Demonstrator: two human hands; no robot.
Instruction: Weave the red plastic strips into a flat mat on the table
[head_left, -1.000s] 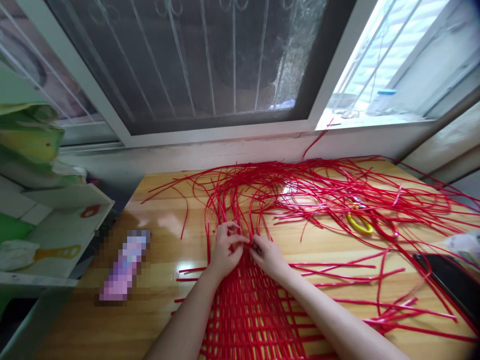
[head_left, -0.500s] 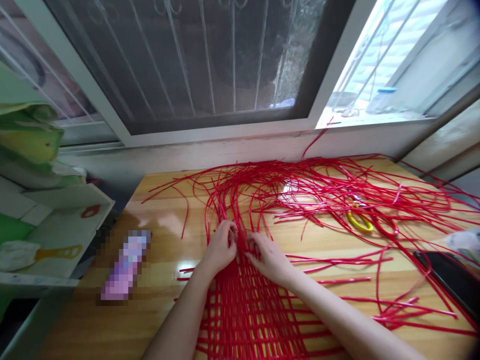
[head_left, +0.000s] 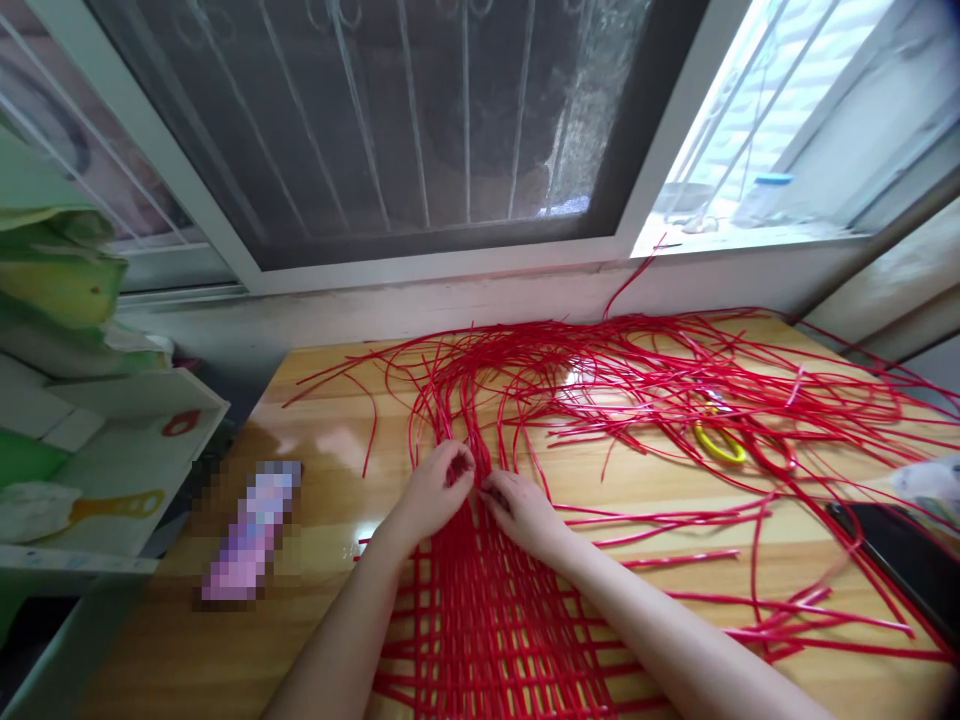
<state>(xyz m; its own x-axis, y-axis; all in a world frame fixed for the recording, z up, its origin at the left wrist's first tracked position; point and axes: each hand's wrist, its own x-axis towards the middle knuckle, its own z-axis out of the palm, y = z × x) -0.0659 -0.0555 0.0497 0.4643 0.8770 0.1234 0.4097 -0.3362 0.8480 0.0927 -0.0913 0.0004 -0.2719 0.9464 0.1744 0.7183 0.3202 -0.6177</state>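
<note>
A red lattice woven from plastic strands lies on the wooden table, running from the near edge up to my hands. At its far end my left hand is curled, thumb and fingers closed around red strands. Close beside it, my right hand pinches at the strands with bent fingers. Exactly which strands each hand grips is partly hidden by the fingers. Beyond the hands, long loose red strands fan out and bend to the right. Cross strands stick out from the lattice's right side.
Scissors with yellow handles lie among the loose strands. A dark phone rests at the right. A blurred pink and purple item lies at the left of the table. A barred window stands behind; an open white box is at left.
My right hand has shifted slightly left, closer to my left hand, and its fingers have drawn together. The cross strands at the right have moved slightly left. My left forearm has also shifted a little left.
</note>
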